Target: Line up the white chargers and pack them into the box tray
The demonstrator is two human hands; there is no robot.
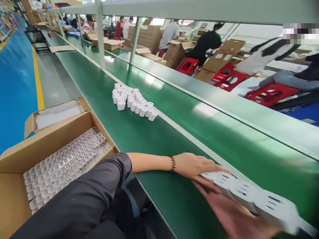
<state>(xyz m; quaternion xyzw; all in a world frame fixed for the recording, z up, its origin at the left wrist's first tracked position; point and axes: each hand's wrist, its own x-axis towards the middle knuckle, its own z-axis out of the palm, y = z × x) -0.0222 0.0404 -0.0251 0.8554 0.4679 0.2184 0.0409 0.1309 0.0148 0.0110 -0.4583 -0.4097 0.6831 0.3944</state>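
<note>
Several white charger housings [243,191] with dark slots in their end faces stand pressed together in a row at the lower right of the green work surface [174,142]. My left hand [196,164], with a black coiled band at its wrist, is closed on the left end of this row, its fingers along the far side. Blurred by motion, my right hand [234,212] grips the row from the near side; some of its fingers are hidden. A loose cluster of similar white charger housings [134,101] stands farther up the surface.
At the left, an open cardboard box [50,139] holds rows of clear-white housings [59,166]. Behind it sits a smaller open carton [31,124]. A pale divider strip [179,127] and an upright post [100,36] run beyond the surface. People sit at benches across the way.
</note>
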